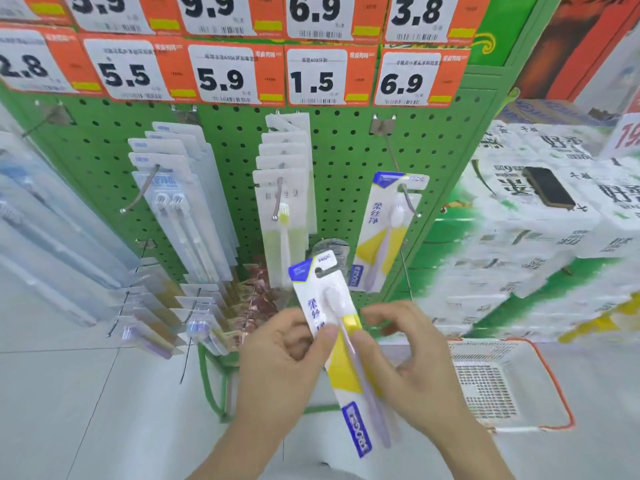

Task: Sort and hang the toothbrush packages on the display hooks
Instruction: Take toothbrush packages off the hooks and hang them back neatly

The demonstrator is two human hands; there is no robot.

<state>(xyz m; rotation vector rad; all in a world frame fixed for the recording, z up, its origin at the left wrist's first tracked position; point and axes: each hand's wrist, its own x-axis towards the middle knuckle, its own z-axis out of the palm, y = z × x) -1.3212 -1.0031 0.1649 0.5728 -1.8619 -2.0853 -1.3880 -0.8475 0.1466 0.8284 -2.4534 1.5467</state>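
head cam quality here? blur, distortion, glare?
Head view: strong wide-angle bending, the pegboard leans and the price tags fan outward; edges smear, left packs and tissue stacks soft; the held toothbrush package and both hands, left, right, fairly sharp; flat lighting, no strong glare.

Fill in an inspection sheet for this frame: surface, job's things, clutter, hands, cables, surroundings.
Surface: green pegboard with metal hooks, price tags above.
Job's things: held toothbrush package, white, yellow and blue, tilted, not yet on a hook; one matching hung package on the right hook; clear twin-brush packs and white packs on hooks further left.
Clutter: dark phone lying on the stacked tissue packs.
Hands: left hand and right hand both pinch the held package.
Cables: nothing seen.
Surroundings: white basket with orange rim on the tiled floor.
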